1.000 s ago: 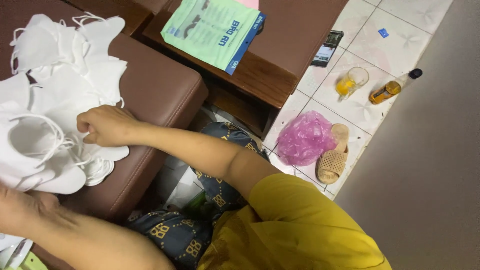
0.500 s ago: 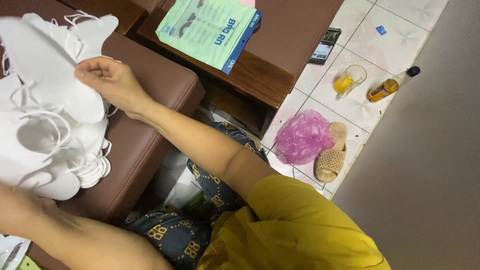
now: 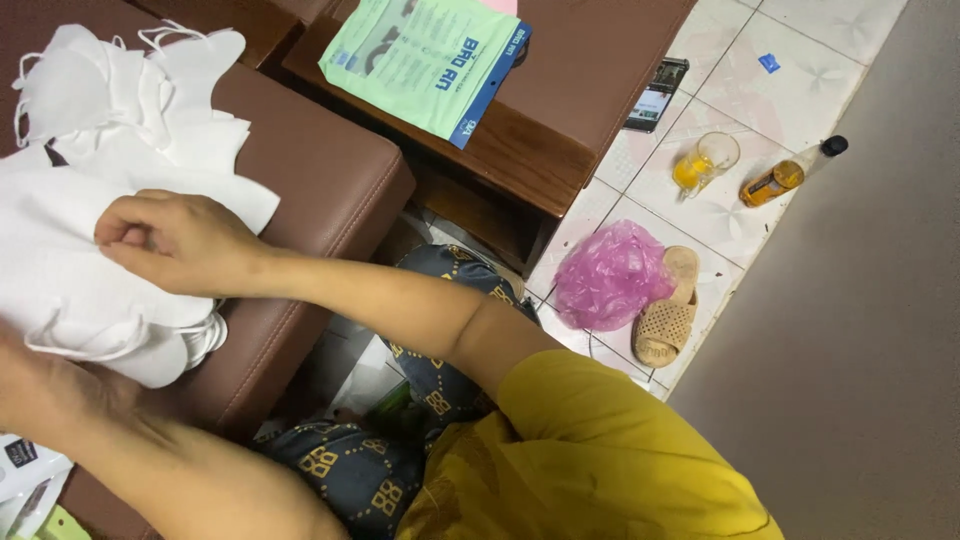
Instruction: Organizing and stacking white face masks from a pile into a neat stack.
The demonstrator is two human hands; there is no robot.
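R hand: right hand (image 3: 165,240) curled nearly closed, thumb & fingertips pinching a fold of the white fabric pieces (image 3: 70,270).
L hand: only the left forearm (image 3: 110,440) shows at lower left; the hand itself is under the cloth, so grip can't be told.
Fabric, place: stacked on the brown padded seat (image 3: 320,190), w/ more cut pieces (image 3: 130,80) heaped toward the top left.
Fabric, handling: looks thin, soft, very light; thin loops hang at the edges & could snag. Likely best pinched at an edge or corner, one layer at a time, since layers seem to cling.
Worktop: dark wooden worktop (image 3: 560,120) beyond the seat carries a flat green packet w/ blue edge (image 3: 425,60), rectangular, printed.
Floor: tiled floor (image 3: 800,60) holds a phone (image 3: 655,95), glass mug w/ yellow liquid (image 3: 705,160), amber bottle w/ black cap (image 3: 785,175), pink plastic bag (image 3: 610,275), tan slipper (image 3: 670,310).
Lower left: white packets w/ dark labels (image 3: 25,470), partly cut off.
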